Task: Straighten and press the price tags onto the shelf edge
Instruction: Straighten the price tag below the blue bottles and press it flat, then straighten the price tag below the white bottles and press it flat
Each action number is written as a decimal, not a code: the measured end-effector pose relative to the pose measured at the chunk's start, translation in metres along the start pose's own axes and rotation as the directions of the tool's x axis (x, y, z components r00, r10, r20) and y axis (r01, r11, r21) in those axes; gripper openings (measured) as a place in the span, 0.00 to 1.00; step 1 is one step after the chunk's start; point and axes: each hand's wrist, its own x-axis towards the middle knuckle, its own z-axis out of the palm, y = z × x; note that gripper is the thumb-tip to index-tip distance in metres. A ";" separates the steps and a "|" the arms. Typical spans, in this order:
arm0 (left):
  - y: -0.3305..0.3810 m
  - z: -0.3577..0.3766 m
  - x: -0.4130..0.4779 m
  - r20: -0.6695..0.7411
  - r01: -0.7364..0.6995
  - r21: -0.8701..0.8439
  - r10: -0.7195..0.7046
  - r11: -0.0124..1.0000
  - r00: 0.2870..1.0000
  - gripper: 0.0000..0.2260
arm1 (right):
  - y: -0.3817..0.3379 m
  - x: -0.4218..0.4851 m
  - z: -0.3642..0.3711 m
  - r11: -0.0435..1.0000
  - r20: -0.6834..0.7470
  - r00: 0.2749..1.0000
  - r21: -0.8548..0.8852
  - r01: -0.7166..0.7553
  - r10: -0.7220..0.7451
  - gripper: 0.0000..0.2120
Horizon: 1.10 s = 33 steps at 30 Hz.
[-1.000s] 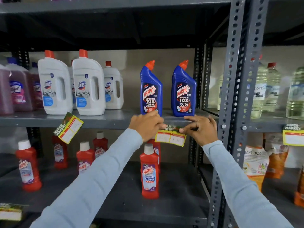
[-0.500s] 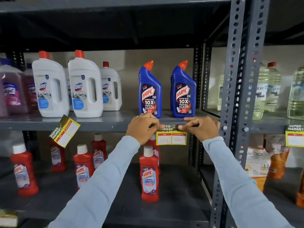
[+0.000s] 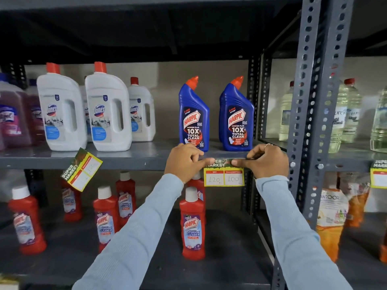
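Observation:
A yellow and red price tag (image 3: pixel 224 178) reading 120 and 100 hangs level from the grey shelf edge (image 3: pixel 134 163), below two blue Harpic bottles (image 3: pixel 194 116). My left hand (image 3: pixel 184 162) presses the tag's top left corner against the edge with its thumb. At the top right corner, my right hand (image 3: pixel 267 161) does the same. A second price tag (image 3: pixel 82 169) hangs crooked on the shelf edge further left, tilted up to the right. A third tag (image 3: pixel 379 174) shows at the right border.
White Domex bottles (image 3: pixel 109 109) and purple bottles stand on the shelf to the left. Red Harpic bottles (image 3: pixel 193 222) stand on the lower shelf under my arms. A perforated grey upright (image 3: pixel 314 122) divides off the right bay with clear bottles and orange packets.
The tag under my hands has gone from slanted to level. Both hands have shifted a little along its top strip and press it to the shelf edge.

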 end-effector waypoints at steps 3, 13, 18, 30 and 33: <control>-0.002 -0.010 -0.003 0.003 0.034 -0.088 -0.034 0.996 0.999 0.20 | -0.002 -0.003 -0.001 0.996 0.015 0.999 0.069 -0.052 0.051 0.13; -0.078 -0.103 -0.065 -0.237 -0.153 -0.057 0.135 0.987 0.962 0.09 | -0.059 -0.071 0.049 0.964 -0.227 0.965 0.194 0.179 -0.133 0.09; -0.123 -0.161 -0.078 -0.307 -0.150 -0.034 0.132 0.988 0.943 0.10 | -0.145 -0.130 0.137 0.879 0.065 0.917 0.318 0.354 -0.393 0.13; -0.253 -0.264 -0.101 -0.189 0.139 0.272 -0.089 0.952 0.978 0.13 | -0.268 -0.138 0.240 0.883 0.483 0.800 -0.107 0.457 -0.356 0.14; -0.251 -0.255 -0.088 -0.118 0.082 0.342 -0.043 0.936 0.992 0.17 | -0.283 -0.134 0.247 0.776 0.509 0.764 -0.259 0.575 -0.397 0.12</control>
